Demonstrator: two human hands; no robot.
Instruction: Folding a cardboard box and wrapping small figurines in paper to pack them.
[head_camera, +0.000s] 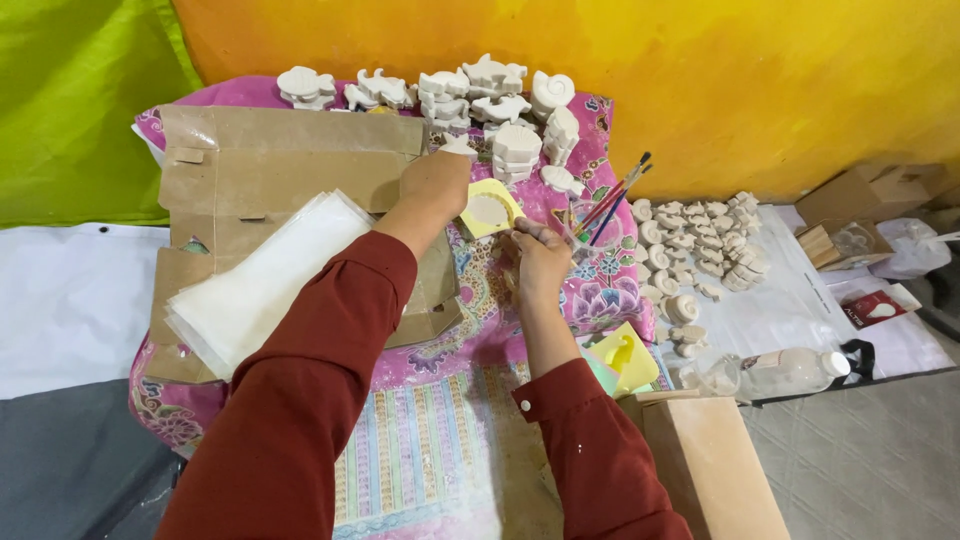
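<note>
Both hands work over the pink floral cloth (600, 290). Right hand (541, 262), nearer, fingers pinched closed on something small I cannot make out, just beside the yellow square card with a pale round plaster disc (489, 210). Left hand (436, 183), farther out, curled over that card's left edge; grip unclear. Left of the arms: stack of clear plastic sheets (262, 280) on flattened brown cardboard (270, 160). Beyond: white plaster animal figures (470, 95), stacked against the yellow wall (700, 80).

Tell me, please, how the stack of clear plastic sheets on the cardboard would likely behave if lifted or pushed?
The stack of clear plastic sheets looks thin and glossy, so it would probably flop. It is already fanned at the edges, so a push would likely slide the sheets apart across the flattened cardboard.
</note>
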